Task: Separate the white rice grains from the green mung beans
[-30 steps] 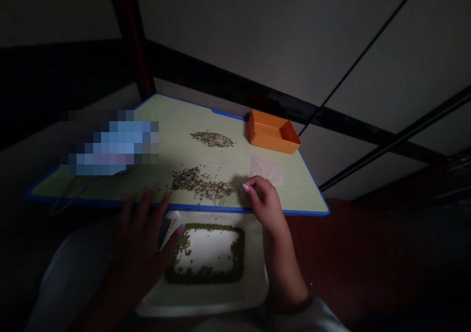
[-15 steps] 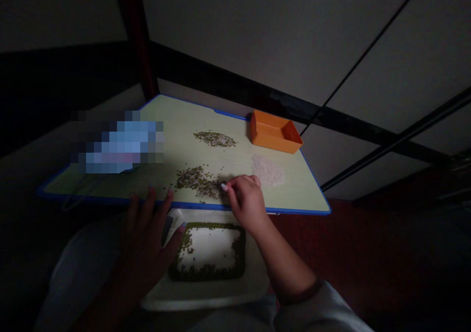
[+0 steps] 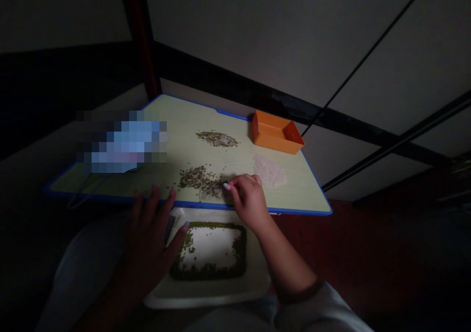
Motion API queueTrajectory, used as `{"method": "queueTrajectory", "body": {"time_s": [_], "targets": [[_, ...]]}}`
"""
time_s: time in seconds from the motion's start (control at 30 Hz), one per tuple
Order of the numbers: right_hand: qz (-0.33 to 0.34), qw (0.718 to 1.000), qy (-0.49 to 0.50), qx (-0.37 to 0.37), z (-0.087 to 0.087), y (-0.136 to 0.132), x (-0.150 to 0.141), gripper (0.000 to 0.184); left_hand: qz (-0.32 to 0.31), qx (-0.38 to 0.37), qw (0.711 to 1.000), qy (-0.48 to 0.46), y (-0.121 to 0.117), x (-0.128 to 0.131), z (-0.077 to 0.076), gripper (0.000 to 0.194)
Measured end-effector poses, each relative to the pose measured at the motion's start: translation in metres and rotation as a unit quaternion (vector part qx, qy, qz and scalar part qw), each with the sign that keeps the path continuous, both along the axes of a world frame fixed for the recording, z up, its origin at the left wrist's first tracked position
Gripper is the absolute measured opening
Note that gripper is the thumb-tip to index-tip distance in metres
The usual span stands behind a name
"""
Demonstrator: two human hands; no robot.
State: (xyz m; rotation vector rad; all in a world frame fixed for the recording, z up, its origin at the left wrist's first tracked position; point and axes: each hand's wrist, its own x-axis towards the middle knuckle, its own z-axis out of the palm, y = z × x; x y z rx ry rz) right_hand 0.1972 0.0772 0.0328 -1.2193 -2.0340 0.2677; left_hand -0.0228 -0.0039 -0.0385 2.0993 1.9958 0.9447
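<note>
My right hand (image 3: 248, 199) is over the near edge of the small table (image 3: 176, 121), its thumb and fingertips pinched together at the right end of a mixed pile (image 3: 196, 177) of small green beans and pale grains. Whatever the fingertips hold is too small to make out. Spread fingers show on my left hand (image 3: 152, 229), which rests at the table's front edge and over the left rim of a white tray (image 3: 206, 295), holding nothing. Green beans (image 3: 206, 272) line the tray's floor along its sides. To the right of my right hand lies a pile of white rice-like grains (image 3: 270, 170).
An orange box (image 3: 275, 148) stands at the table's back right corner. Behind the near pile lies a second mixed pile (image 3: 217, 139). A pixelated bluish object (image 3: 128, 143) with a cable (image 3: 79, 194) is at the left. The wall (image 3: 235, 22) rises behind the table.
The whole view has shifted slightly to the right. My right hand keeps its pinch at the near pile, and my left hand stays spread.
</note>
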Motion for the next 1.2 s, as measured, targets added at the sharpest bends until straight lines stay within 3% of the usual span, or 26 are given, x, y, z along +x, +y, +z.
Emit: {"method": "queueTrajectory", "body": {"time_s": [0.17, 0.4, 0.73, 0.97, 1.2], "targets": [[0.023, 0.999, 0.025, 0.013, 0.0, 0.001, 0.0, 0.013, -0.005, 0.01, 1.0, 0.005, -0.001, -0.001, -0.002, 0.067], [-0.007, 0.998, 0.012, 0.059, 0.001, 0.002, -0.007, 0.012, 0.001, 0.005, 1.0, -0.001, -0.001, -0.003, -0.003, 0.065], [-0.017, 0.999, 0.002, 0.042, 0.004, 0.003, -0.02, 0.013, 0.005, 0.021, 1.0, -0.013, -0.004, -0.013, -0.005, 0.066], [-0.009, 0.998, 0.051, 0.041, 0.007, -0.015, -0.016, 0.015, 0.005, 0.026, 0.999, -0.035, -0.006, -0.017, -0.006, 0.068], [-0.066, 0.997, 0.032, 0.01, -0.001, -0.021, -0.006, 0.016, 0.001, 0.017, 0.999, -0.05, -0.007, -0.014, -0.002, 0.07]]}}
